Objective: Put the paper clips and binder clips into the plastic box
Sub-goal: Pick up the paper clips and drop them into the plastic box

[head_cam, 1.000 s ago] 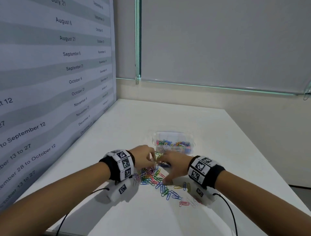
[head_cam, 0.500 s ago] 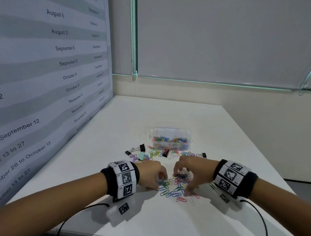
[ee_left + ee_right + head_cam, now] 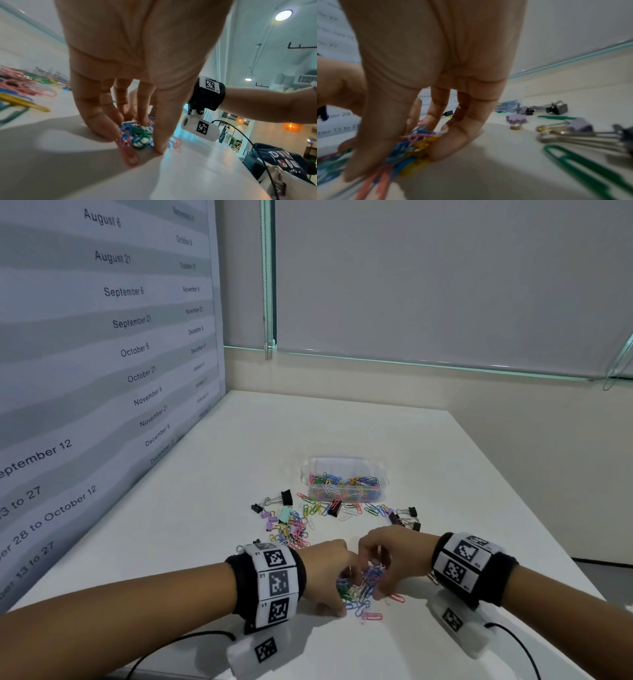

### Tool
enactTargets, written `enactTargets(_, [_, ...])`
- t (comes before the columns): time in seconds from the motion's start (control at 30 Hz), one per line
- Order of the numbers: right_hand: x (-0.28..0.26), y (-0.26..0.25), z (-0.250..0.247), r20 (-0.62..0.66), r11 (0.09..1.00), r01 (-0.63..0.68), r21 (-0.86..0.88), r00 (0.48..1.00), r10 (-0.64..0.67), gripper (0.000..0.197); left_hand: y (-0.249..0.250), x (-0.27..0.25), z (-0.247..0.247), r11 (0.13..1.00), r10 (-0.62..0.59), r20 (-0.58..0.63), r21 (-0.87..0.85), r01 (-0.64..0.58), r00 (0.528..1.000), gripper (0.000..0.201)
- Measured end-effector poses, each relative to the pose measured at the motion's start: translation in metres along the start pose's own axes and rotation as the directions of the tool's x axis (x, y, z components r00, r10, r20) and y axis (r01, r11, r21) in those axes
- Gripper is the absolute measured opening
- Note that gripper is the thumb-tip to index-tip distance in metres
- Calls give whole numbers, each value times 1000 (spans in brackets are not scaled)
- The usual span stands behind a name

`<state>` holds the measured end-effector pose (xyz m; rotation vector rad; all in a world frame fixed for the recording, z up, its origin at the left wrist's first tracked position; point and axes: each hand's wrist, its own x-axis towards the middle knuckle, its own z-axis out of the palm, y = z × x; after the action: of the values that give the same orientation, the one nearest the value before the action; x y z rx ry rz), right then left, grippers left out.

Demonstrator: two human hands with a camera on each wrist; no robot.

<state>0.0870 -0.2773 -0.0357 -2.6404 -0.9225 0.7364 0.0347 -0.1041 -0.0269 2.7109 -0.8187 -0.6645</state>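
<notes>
A clear plastic box [image 3: 346,477] partly filled with coloured paper clips stands mid-table. Before it lie loose paper clips [image 3: 294,529] and black, purple and mint binder clips [image 3: 286,497]. Near the front, my left hand [image 3: 329,573] and right hand [image 3: 387,556] meet over a small heap of paper clips [image 3: 363,587]. The left wrist view shows my left hand [image 3: 137,136] with fingers and thumb curled around blue and green clips [image 3: 139,135]. In the right wrist view my right hand [image 3: 406,146] pinches a bunch of blue, pink and yellow clips [image 3: 414,143].
A white table [image 3: 462,508] carries everything. A printed date panel [image 3: 102,354] forms the left wall, and a blind-covered window runs along the back. Binder clips [image 3: 559,129] lie to the right of my right hand. The table's right edge drops off beyond them.
Both hands pulled back from just before the box toward the table's front, dragging a heap of clips with them. They have since closed tighter around that heap.
</notes>
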Motion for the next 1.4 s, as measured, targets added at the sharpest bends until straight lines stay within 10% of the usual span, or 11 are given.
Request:
enactTargets(0.4, [20, 13, -46, -214, 969, -70, 236, 969, 122, 12, -40, 10, -17, 993, -81, -82, -94, 74, 993, 16])
enactTargets(0.7, [58, 22, -75, -586, 900, -62, 432, 740, 332, 19, -61, 52, -68, 893, -225, -351, -447, 48, 909, 19])
enactTargets(0.93, [55, 12, -62, -525, 984, -148, 99, 832, 178, 20, -70, 81, -85, 800, -365, -445, -599, 31, 818, 22])
enactTargets(1.13, [46, 11, -56, -481, 983, -179, -37, 866, 139, 27, -63, 74, -81, 828, -283, -398, -560, 13, 872, 31])
enactTargets(1.4, [37, 2, -46, -450, 968, -152, -199, 892, 48, 23, -61, 52, -58, 990, -126, -199, -87, 111, 972, 41])
